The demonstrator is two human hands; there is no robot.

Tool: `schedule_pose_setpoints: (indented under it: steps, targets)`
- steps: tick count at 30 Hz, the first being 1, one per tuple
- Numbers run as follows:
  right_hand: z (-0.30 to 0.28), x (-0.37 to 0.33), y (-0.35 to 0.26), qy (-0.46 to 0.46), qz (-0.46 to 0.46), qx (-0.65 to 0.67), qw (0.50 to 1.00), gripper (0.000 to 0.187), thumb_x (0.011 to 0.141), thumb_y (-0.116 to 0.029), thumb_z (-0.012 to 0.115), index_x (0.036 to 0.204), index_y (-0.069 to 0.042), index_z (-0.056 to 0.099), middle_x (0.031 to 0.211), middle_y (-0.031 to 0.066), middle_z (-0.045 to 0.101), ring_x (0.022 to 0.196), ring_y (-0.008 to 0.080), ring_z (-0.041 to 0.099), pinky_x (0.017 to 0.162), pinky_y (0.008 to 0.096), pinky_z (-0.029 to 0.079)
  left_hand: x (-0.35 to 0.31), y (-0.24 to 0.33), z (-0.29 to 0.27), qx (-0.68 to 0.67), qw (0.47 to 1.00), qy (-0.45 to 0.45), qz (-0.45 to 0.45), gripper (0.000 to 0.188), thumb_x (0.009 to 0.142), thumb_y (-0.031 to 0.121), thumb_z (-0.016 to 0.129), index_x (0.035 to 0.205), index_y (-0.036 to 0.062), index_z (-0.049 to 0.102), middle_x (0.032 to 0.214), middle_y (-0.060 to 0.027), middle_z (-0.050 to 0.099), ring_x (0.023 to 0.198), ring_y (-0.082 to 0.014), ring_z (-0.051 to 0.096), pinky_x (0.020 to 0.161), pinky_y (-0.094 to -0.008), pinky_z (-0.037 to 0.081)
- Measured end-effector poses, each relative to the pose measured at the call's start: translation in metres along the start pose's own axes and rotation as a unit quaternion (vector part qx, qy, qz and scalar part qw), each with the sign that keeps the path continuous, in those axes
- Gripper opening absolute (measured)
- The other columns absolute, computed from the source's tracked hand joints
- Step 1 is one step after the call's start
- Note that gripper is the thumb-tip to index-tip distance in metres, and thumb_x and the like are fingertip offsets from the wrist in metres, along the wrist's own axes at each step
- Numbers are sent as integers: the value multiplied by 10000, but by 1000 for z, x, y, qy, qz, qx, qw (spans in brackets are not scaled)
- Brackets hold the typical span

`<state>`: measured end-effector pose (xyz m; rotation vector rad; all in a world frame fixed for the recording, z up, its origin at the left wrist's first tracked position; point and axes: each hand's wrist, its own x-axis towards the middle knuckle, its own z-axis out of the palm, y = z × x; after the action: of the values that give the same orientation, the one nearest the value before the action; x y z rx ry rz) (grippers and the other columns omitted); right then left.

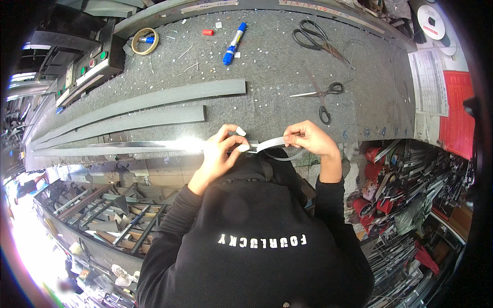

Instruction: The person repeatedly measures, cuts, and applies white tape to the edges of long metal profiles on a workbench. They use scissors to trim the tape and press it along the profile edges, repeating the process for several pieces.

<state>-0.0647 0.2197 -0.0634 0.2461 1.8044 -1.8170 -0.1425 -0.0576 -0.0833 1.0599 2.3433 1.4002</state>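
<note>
A long, shiny metal profile (102, 149) lies along the near edge of the workbench, its right end in front of my body. My left hand (218, 156) is closed on that end, thumb and fingers pinching it, with white coverings on some fingertips. From the profile's end a narrow, whitish flexible strip (271, 143) runs to my right hand (312, 139), which pinches it between thumb and fingers. Part of the strip loops back below. Beyond my left hand lie two flat grey bars, a shorter one (164, 118) and a longer one (205, 93).
On the grey workbench (277, 72) lie small scissors (318, 94), large black scissors (323, 42), a blue marker (234, 43), a red cap (208, 32) and a tape roll (145, 41). A button box (92, 66) stands left. Metal offcuts (118, 215) fill a rack below.
</note>
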Motion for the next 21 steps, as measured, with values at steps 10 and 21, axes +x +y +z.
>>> schedule_pose_setpoints:
  steps: [10,21]
  targets:
    - [15,-11,0,59,14,-102,993,178,915,-141,618,849,19,662,662,-16,576,604,52,464,563,242,383,0,-2,2,-23,1000,8,-19,91,783,102,738,864,98,698,1033,-37,593,586,-124,554,546,-259,461]
    - [14,-9,6,34,11,-48,998,160,913,-109,600,812,7,646,631,-17,550,589,57,456,546,256,371,5,-3,-5,-8,999,-26,19,77,784,110,712,854,99,684,1032,-39,601,671,-189,602,626,-308,478]
